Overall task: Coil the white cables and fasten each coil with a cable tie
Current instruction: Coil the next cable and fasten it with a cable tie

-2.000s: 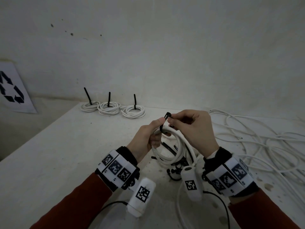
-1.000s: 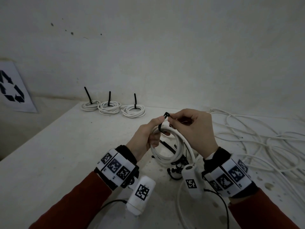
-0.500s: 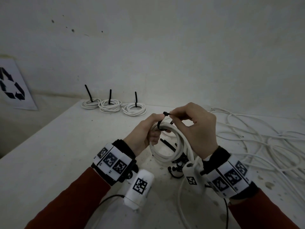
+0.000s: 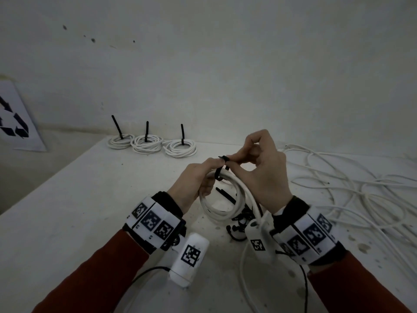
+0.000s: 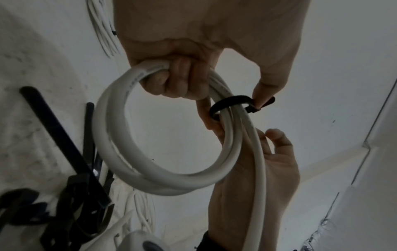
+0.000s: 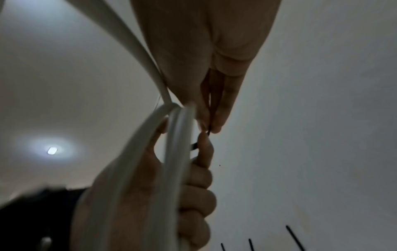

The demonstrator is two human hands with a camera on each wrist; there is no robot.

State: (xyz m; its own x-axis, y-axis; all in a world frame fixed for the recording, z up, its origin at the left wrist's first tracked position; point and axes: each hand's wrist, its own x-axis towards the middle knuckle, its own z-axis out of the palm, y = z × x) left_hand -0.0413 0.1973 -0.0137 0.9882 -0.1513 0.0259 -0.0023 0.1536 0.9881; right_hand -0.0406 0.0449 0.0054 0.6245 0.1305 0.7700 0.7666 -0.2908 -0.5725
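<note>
- The right hand [image 4: 262, 170] pinches the black cable tie [image 4: 222, 169] between thumb and forefinger at the top of the coil; its other fingers are loosely curled above (holding nothing that shows).
- The left hand [image 4: 196, 179] has its fingers clenched round the white coil [image 4: 225, 199], with thumb and forefinger tips meeting the tie's head just beside the right fingertips.
- In the left wrist view the tie [image 5: 231, 103] loops slackly round the strands of the coil [image 5: 150, 161], not drawn snug.
- The coil is held up above the table [image 4: 79, 211], over a heap of spare black ties [image 4: 239, 220].
- Loose white cable [image 4: 349, 188] sprawls over the table's right side.
- Three tied coils [image 4: 151, 143] lie in a row at the far edge by the wall, each tie tail standing up.
- A recycling sign [image 4: 15, 123] leans at the far left.
</note>
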